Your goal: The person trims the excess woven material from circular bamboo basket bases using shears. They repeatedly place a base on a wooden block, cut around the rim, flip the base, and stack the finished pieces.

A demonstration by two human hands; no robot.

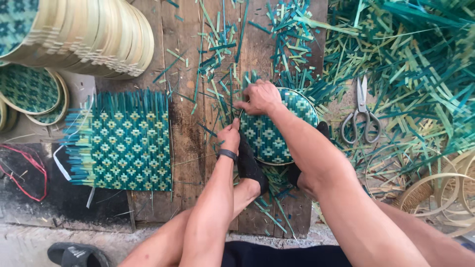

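A round woven bamboo tray (282, 133), green with pale diamond patterns, lies on the wooden board, pinned under my feet in black socks (250, 165). My right hand (260, 97) grips the tray's upper left rim, fingers closed on the strip ends there. My left hand (229, 137), with a dark wristband, pinches the rim's left edge just below. Loose green strip ends stick out around the rim.
A flat square woven mat (121, 143) lies left. Stacked finished trays (94, 34) sit top left, two more (29, 91) beside them. Scissors (362, 116) rest right among heaped green offcuts (415, 64). Bare bamboo hoops (440, 195) lie lower right. A black sandal (74, 254) sits bottom left.
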